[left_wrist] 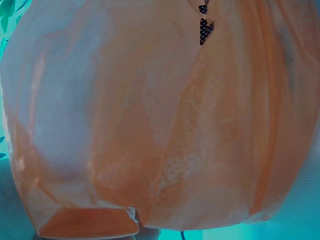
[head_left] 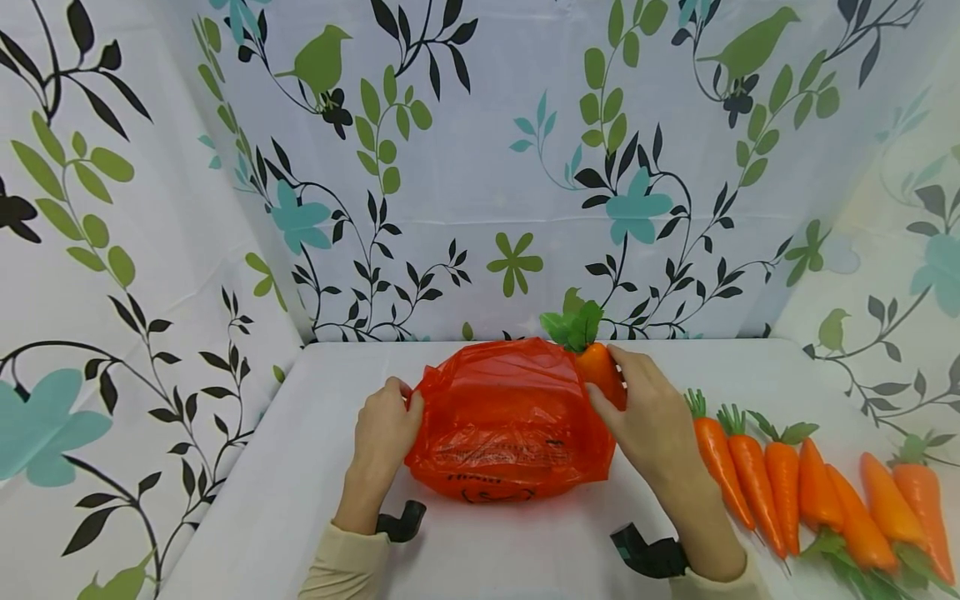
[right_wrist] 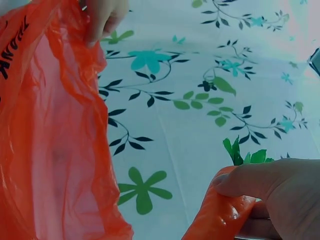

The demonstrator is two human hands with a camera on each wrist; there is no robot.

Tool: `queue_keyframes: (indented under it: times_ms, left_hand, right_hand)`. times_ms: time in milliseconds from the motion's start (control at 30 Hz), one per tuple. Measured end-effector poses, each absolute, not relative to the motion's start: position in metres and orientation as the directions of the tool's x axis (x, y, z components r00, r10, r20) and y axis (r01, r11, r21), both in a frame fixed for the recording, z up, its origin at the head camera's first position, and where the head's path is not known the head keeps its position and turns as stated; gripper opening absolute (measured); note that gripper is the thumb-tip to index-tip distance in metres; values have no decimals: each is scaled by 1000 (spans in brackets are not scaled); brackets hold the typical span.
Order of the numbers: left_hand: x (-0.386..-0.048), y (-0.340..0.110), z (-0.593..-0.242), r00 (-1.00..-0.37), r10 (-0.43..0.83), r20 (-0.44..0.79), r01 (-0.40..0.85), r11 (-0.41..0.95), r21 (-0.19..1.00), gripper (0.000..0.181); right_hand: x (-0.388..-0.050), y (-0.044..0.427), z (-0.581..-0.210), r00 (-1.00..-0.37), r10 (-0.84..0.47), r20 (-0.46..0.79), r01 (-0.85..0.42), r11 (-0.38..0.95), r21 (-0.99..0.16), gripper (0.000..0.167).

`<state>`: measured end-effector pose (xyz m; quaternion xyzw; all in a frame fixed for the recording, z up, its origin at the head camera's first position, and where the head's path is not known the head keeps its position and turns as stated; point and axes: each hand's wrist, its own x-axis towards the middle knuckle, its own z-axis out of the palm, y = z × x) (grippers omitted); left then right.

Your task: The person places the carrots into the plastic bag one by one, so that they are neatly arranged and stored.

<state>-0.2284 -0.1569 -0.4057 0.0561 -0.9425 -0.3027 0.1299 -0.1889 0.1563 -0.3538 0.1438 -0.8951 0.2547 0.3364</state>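
Note:
A red plastic bag (head_left: 502,417) with dark print stands on the white table in the head view. My left hand (head_left: 386,429) pinches its left edge; in the right wrist view those fingers (right_wrist: 102,20) grip the bag's rim (right_wrist: 95,100). My right hand (head_left: 648,417) holds an orange carrot (head_left: 600,371) with green leaves at the bag's right side. The right wrist view shows my right hand (right_wrist: 280,195) with thumb and fingers round the carrot (right_wrist: 220,215), near its leafy top. Bag plastic (left_wrist: 150,125) fills most of the left wrist view.
Several orange carrots (head_left: 783,483) lie in a row at the table's right, some with leaves toward the back, others toward the front. The white table (head_left: 510,550) meets a patterned cloth backdrop (head_left: 480,167) behind the bag. More patterned cloth (head_left: 112,292) hangs at the left.

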Motion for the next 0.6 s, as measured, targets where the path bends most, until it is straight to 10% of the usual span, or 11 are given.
queue_keyframes:
  times_ms: [600]
  left_hand:
    - [-229, -157, -407, -961, -186, 205, -31, 808, 588, 27]
  right_hand:
    - [-180, 134, -355, -599, -208, 774, -573, 786, -232, 59]
